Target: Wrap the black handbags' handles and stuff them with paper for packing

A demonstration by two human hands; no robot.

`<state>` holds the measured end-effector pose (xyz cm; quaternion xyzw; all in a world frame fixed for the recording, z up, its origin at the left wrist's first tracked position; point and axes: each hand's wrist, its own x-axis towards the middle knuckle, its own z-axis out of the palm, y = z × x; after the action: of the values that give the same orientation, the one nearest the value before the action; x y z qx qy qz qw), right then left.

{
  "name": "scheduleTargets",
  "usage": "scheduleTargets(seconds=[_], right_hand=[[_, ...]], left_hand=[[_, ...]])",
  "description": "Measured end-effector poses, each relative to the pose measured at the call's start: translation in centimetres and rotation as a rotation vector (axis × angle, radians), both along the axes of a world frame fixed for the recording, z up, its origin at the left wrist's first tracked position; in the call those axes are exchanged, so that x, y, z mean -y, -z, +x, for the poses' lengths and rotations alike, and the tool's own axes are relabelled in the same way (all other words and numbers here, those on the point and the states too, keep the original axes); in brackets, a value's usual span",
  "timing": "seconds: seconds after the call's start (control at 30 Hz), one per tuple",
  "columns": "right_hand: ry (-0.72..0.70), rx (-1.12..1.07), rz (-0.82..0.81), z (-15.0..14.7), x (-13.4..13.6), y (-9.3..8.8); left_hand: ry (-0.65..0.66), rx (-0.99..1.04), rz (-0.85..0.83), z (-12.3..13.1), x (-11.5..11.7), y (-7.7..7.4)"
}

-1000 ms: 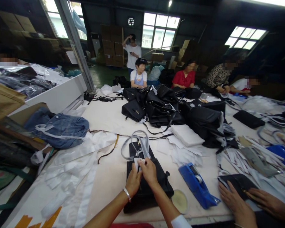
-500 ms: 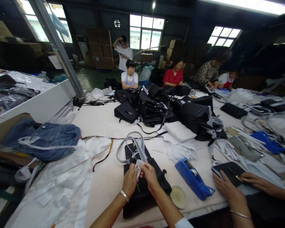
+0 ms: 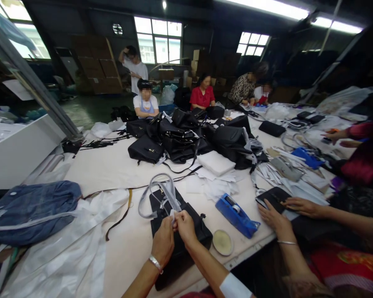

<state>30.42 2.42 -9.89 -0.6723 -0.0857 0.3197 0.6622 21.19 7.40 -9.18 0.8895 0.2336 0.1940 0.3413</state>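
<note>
A black bag [image 3: 192, 221] lies on the table in front of me, its strap [image 3: 169, 194] wrapped in clear or whitish plastic and looped at the far end. Over the bag, my left hand [image 3: 164, 238] pinches a small piece of white paper or tissue [image 3: 173, 214] near the strap's base. My right hand [image 3: 184, 225] is closed on the same white piece, its fingers touching those of the left. The fingers hide most of the piece. To the right of the bag are a round tin of pale material [image 3: 222, 242] and a blue tape dispenser [image 3: 237, 215].
A heap of black bags [image 3: 180, 138] covers the table's middle, with white sheets [image 3: 216, 162] beside it. At left lie a blue denim bag [image 3: 37, 211] and white wrapping [image 3: 71, 244]. A co-worker's hands [image 3: 275, 217] rest on a black pouch at right. Several people are across the table.
My view has swung to the right. My hands have drawn closer together, and the white piece between them shows less than before.
</note>
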Motion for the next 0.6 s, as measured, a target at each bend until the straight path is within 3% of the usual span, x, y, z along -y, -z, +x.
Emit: scheduleTargets(seconds=[0.17, 0.27, 0.4, 0.5, 0.6], right_hand=[[-0.094, 0.110, -0.066, 0.9, 1.2, 0.5], [-0.107, 0.148, -0.117, 1.3, 1.5, 1.0], [-0.170, 0.332, -0.194, 0.8, 1.7, 1.1], [-0.300, 0.569, -0.256, 2.0, 3.4, 0.7], [-0.336, 0.780, -0.346, 6.2, 8.3, 0.0]], left_hand=[[0.035, 0.025, -0.177, -0.4, 0.1, -0.5], [0.032, 0.017, -0.509, -0.2, -0.6, -1.0], [-0.125, 0.123, -0.988, 0.8, -0.9, -1.0], [-0.172, 0.100, -1.075, 1.5, -0.7, -0.6], [-0.237, 0.043, -1.047, 1.6, -0.8, -0.4]])
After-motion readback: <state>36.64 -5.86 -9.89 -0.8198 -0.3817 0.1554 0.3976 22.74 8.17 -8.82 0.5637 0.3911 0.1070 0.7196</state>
